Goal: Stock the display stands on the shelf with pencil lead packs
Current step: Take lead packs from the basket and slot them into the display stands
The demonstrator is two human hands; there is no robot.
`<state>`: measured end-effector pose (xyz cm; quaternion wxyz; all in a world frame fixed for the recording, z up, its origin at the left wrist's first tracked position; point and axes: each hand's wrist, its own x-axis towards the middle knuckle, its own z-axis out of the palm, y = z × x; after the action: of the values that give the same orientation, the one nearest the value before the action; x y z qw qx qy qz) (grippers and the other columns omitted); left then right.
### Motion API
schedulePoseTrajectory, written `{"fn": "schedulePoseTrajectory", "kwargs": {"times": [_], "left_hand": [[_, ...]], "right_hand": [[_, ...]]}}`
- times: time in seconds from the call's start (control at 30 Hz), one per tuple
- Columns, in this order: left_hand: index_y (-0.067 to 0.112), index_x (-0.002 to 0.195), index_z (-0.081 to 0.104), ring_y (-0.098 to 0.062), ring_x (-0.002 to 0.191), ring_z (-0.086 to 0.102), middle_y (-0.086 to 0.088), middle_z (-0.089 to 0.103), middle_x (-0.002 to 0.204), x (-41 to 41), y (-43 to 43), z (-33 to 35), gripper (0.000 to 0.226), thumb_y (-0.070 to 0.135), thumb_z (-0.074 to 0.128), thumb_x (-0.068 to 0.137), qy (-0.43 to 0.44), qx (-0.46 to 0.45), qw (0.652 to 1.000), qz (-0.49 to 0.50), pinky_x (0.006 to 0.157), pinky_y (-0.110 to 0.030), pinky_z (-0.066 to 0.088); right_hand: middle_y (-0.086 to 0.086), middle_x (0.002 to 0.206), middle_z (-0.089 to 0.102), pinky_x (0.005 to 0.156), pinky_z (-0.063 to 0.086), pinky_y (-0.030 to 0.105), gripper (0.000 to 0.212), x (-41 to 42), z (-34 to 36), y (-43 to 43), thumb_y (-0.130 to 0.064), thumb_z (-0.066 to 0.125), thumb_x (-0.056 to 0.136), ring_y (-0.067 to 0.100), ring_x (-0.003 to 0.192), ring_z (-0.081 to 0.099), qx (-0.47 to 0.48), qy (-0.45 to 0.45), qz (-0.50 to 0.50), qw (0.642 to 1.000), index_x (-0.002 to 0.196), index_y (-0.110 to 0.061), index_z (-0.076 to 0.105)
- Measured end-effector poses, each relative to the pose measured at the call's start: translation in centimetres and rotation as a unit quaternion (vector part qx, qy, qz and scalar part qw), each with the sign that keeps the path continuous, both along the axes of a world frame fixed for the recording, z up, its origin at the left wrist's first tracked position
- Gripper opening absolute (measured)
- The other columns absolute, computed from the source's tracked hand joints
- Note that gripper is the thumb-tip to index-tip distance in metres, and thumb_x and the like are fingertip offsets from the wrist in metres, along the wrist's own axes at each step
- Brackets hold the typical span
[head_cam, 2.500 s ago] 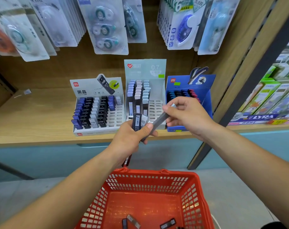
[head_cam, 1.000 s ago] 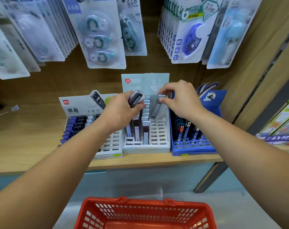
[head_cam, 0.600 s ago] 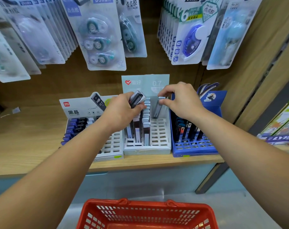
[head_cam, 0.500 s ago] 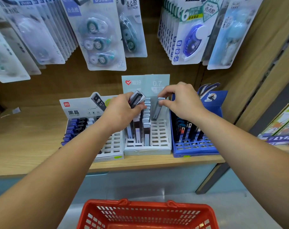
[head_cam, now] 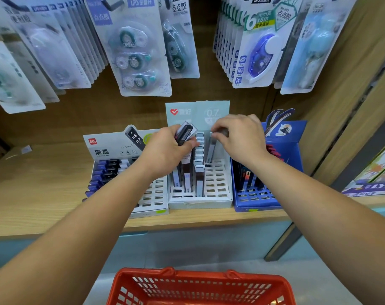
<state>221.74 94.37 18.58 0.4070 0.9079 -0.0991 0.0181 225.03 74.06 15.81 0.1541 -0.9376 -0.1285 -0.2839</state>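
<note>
The right hand (head_cam: 237,139) pinches the top end of a grey pencil lead pack (head_cam: 210,150) between thumb and fingertips. The pack stands nearly upright over the right-hand slots of the middle stand (head_cam: 200,203). Gripping it by the top probably leaves the lower end free to slide into a slot. The left hand (head_cam: 165,153) is curled round a small bundle of spare packs (head_cam: 185,133), held just above the same stand's left columns, likely so the next one is close to hand.

All three stands sit side by side at the front edge of the shelf (head_cam: 44,194), the white left stand (head_cam: 151,208) and the blue stand (head_cam: 257,203) flanking the middle one.

Whether the grey pack has reached the bottom of its slot cannot be told. The left hand hides the rear slots beneath it, and the packs in its bundle cannot be counted. The red basket (head_cam: 200,287) is cut off by the lower frame edge, so its floor is unseen. Blister cards (head_cam: 140,51) hang above, cropped at the top.
</note>
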Motion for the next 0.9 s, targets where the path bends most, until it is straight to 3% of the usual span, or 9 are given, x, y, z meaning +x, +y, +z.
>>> {"fn": "schedulePoseTrajectory", "kwargs": {"times": [0.33, 0.43, 0.5, 0.57, 0.63, 0.7, 0.8, 0.9], "left_hand": [[0.026, 0.099, 0.069, -0.015, 0.089, 0.068, 0.004, 0.075, 0.092, -0.1, -0.1, -0.1, 0.011, 0.036, 0.067, 0.095, -0.003, -0.009, 1.0, 0.001, 0.085, -0.042, 0.057], [0.024, 0.097, 0.068, -0.014, 0.079, 0.067, 0.0, 0.076, 0.092, -1.3, 0.0, 0.9, 0.009, 0.033, 0.066, 0.096, 0.003, -0.037, 0.999, -0.003, 0.08, -0.037, 0.057], [0.023, 0.094, 0.067, -0.009, 0.069, 0.063, 0.0, 0.076, 0.088, -3.2, 0.2, 2.2, 0.007, 0.028, 0.065, 0.097, 0.001, -0.088, 0.996, 0.0, 0.07, -0.031, 0.052], [0.017, 0.095, 0.066, -0.002, 0.058, 0.06, 0.0, 0.074, 0.077, -6.3, 0.6, 3.3, 0.008, 0.023, 0.063, 0.098, 0.02, -0.134, 0.991, -0.009, 0.061, -0.018, 0.046], [0.011, 0.092, 0.064, -0.003, 0.045, 0.049, -0.002, 0.066, 0.068, -9.9, 1.1, 3.6, 0.009, 0.017, 0.063, 0.098, 0.053, -0.15, 0.987, -0.031, 0.047, -0.012, 0.037], [0.012, 0.088, 0.062, -0.009, 0.044, 0.04, -0.003, 0.062, 0.066, -13.3, 1.6, 3.1, 0.01, 0.016, 0.064, 0.097, 0.093, -0.172, 0.98, -0.04, 0.042, -0.016, 0.032], [0.016, 0.088, 0.061, -0.012, 0.046, 0.042, -0.002, 0.063, 0.067, -17.2, 2.0, 2.0, 0.01, 0.016, 0.064, 0.097, 0.133, -0.199, 0.97, -0.041, 0.041, -0.02, 0.03], [0.017, 0.095, 0.063, -0.013, 0.05, 0.048, -0.005, 0.068, 0.076, -19.6, 2.2, 1.9, 0.005, 0.018, 0.063, 0.099, 0.161, -0.232, 0.956, -0.074, 0.041, -0.019, 0.028]], "right_hand": [[-0.014, 0.112, 0.063, 0.091, 0.026, 0.039, 0.021, 0.1, 0.5, -0.1, -0.048, 0.062, 0.093, 0.015, 0.109, 0.049, -0.056, 0.043, 0.009, 0.997, 0.11, -0.04, 0.072], [-0.013, 0.113, 0.059, 0.095, 0.025, 0.035, 0.028, -1.6, 1.4, 0.2, -0.046, 0.064, 0.092, 0.014, 0.112, 0.05, -0.009, 0.029, 0.003, 1.0, 0.119, -0.039, 0.068], [-0.02, 0.103, 0.062, 0.094, 0.033, 0.032, 0.024, -3.9, 2.9, 0.9, -0.041, 0.061, 0.095, 0.007, 0.101, 0.057, 0.085, 0.05, 0.037, 0.994, 0.117, -0.037, 0.069], [-0.02, 0.095, 0.068, 0.087, 0.046, 0.028, 0.018, -7.4, 4.7, 1.8, -0.029, 0.06, 0.098, 0.002, 0.092, 0.063, 0.247, 0.108, 0.118, 0.956, 0.111, -0.032, 0.072], [-0.014, 0.089, 0.071, 0.079, 0.051, 0.021, 0.019, -11.1, 6.1, 2.9, -0.019, 0.058, 0.1, 0.0, 0.086, 0.065, 0.351, 0.166, 0.177, 0.904, 0.109, -0.025, 0.074], [-0.008, 0.085, 0.071, 0.068, 0.048, 0.013, 0.018, -14.5, 6.7, 4.1, -0.015, 0.059, 0.099, -0.002, 0.072, 0.062, 0.376, 0.236, 0.21, 0.871, 0.109, -0.018, 0.074], [-0.003, 0.075, 0.07, 0.065, 0.047, 0.015, 0.013, -17.9, 6.5, 5.0, -0.011, 0.067, 0.094, 0.004, 0.067, 0.062, 0.375, 0.314, 0.245, 0.837, 0.106, -0.009, 0.074], [-0.003, 0.075, 0.07, 0.063, 0.047, 0.013, 0.015, -19.7, 6.4, 4.6, -0.01, 0.071, 0.091, 0.001, 0.067, 0.064, 0.354, 0.331, 0.245, 0.84, 0.105, -0.009, 0.075]]}}
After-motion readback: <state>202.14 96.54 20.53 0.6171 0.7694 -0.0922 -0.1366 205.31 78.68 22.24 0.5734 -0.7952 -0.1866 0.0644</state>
